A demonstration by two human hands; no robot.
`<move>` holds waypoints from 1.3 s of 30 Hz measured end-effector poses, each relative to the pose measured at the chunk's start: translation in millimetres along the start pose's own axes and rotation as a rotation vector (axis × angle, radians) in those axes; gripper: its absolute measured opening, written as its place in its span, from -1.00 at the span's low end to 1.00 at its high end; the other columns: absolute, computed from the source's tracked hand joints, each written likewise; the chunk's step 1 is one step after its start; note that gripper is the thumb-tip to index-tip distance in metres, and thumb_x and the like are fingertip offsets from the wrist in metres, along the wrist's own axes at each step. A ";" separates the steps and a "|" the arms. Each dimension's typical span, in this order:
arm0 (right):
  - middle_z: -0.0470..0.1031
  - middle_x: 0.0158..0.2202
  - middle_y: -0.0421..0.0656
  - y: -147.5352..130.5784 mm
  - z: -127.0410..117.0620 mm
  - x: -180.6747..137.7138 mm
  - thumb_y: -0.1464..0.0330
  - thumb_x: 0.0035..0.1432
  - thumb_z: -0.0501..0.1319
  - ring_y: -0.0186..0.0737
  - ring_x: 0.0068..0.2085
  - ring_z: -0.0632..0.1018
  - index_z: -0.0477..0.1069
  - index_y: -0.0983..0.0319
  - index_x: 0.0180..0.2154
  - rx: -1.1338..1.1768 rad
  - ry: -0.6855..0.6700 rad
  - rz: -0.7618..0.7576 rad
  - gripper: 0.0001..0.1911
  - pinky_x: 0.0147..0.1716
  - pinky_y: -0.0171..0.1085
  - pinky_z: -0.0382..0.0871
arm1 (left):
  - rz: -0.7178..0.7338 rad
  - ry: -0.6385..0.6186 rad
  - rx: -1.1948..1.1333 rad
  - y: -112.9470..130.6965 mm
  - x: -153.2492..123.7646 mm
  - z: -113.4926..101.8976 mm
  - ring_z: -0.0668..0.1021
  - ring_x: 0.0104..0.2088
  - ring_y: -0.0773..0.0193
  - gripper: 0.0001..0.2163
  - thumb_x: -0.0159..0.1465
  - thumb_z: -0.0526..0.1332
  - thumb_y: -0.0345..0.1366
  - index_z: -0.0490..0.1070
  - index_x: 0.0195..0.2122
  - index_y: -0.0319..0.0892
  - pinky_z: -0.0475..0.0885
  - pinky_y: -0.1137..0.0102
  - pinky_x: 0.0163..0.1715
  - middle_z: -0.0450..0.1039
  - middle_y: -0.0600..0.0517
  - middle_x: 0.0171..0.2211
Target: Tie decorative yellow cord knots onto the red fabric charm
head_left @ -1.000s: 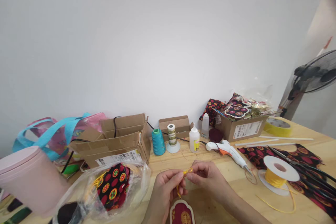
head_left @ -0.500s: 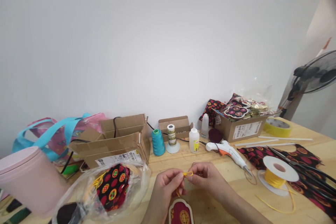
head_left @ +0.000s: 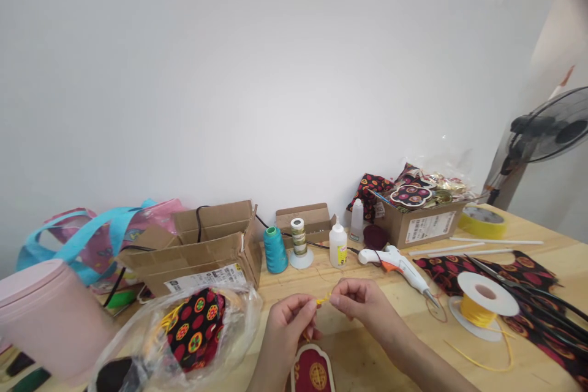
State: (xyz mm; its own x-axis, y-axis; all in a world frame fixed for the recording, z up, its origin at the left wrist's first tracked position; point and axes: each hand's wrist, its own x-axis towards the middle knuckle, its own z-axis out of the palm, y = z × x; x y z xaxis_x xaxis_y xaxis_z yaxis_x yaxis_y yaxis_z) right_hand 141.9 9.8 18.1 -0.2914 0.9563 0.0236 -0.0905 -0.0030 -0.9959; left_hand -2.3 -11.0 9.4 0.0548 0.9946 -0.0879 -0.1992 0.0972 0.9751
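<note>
Yellow cord (head_left: 324, 298) is pinched in the pressed fingertips of the left hand (head_left: 289, 321) and the right hand (head_left: 365, 306), near the tag's (head_left: 312, 370) upper edge; if tugged unevenly, the cord could be slipped loose or kinked. Red, seemingly cloth-faced, the tag is pale-rimmed and scalloped; rightward of it, a smooth glue gun (head_left: 399, 268) and round white spool (head_left: 503, 300) are set.

Yellow cord (head_left: 324, 299): thin, pinched up at both ends, short stretch showing, roughly level; between 5 and 6 o'clock from view centre
Cord shape: too blurred, knot or loop unclear
Red pendant (head_left: 311, 370): scalloped top, cream border, round gold emblem; face to camera; 6 o'clock of cord, bottom cut off
</note>
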 end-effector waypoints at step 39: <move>0.32 -0.58 -0.22 13.0 0.5 4.0 0.27 -0.18 0.24 -0.37 -0.54 0.27 0.47 0.24 -0.49 -0.123 -0.045 -0.203 -0.82 -0.57 -0.37 0.11 | -0.163 -0.071 -0.239 -3.7 -3.4 5.3 0.19 -0.75 0.54 -0.88 -0.02 0.21 -0.33 0.36 -0.58 -0.30 0.28 0.52 -0.70 0.21 0.17 -0.72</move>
State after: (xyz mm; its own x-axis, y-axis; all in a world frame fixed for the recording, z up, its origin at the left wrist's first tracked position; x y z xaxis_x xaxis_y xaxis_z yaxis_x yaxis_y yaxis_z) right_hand 139.1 13.5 5.2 -0.3212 0.9198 0.2256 -0.0354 0.2264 -0.9734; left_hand 3.4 -15.0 7.1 0.1712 0.9611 -0.2170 -0.4065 0.2695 0.8730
